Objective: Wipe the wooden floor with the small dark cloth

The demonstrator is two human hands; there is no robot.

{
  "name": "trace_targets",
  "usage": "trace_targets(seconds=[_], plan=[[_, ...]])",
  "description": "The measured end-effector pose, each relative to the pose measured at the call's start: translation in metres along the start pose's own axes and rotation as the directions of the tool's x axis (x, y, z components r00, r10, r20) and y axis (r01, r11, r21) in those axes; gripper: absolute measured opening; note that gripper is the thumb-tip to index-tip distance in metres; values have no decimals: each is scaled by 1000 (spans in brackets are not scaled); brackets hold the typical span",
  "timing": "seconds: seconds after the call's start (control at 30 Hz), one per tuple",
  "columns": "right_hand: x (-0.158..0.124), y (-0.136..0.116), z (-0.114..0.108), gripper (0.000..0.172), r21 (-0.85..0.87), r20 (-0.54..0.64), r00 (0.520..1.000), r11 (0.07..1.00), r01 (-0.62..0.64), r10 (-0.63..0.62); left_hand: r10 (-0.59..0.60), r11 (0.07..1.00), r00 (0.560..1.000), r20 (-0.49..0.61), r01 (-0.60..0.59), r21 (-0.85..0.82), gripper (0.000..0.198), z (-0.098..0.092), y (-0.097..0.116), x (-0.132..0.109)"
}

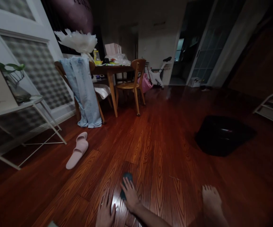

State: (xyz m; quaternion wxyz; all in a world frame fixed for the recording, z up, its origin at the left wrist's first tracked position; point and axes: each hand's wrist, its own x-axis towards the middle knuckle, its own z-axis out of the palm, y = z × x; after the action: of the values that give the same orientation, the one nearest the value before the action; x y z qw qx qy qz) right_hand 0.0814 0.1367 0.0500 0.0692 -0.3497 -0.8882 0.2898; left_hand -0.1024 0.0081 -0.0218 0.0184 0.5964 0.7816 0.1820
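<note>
My right hand lies on the wooden floor with its fingers stretched flat over a small dark teal cloth. The cloth sticks out beyond the fingertips. Just to the left, my left hand rests flat on the boards, fingers spread and nothing in it. My forearm runs in from the bottom edge to the right hand. A bare foot is planted on the floor at the lower right.
A pink slipper lies to the left near a white folding shelf. Further back stand a wooden table, chairs with jeans hung over one, and an exercise bike. A black basin sits at right.
</note>
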Motion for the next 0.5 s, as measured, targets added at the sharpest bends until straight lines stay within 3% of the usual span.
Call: trace_targets(seconds=[0.1, 0.17, 0.27, 0.37, 0.43, 0.5], plan=[[1, -10, -4, 82, 59, 108, 974, 979, 195, -200, 21, 1000, 1000, -6, -21, 17, 58, 4, -4, 1], [9, -4, -15, 84, 32, 119, 977, 984, 173, -175, 22, 1000, 1000, -11, -22, 18, 58, 3, -3, 0], [24, 22, -41, 88, -70, 45, 999, 997, -20, 24, 0, 1000, 1000, -11, 0, 0, 59, -3, 2, -1], [30, 62, -71, 87, -121, -95, 969, 964, -237, 227, -27, 999, 1000, 8, 27, -25, 59, -10, 10, -2], [26, 88, -87, 83, -134, -196, 909, 908, -397, 369, -45, 999, 999, 28, 45, -27, 59, -12, 13, -2], [19, 109, -94, 79, -138, -306, 814, 824, -550, 493, -60, 998, 997, 44, 61, -14, 58, -12, 14, -2]])
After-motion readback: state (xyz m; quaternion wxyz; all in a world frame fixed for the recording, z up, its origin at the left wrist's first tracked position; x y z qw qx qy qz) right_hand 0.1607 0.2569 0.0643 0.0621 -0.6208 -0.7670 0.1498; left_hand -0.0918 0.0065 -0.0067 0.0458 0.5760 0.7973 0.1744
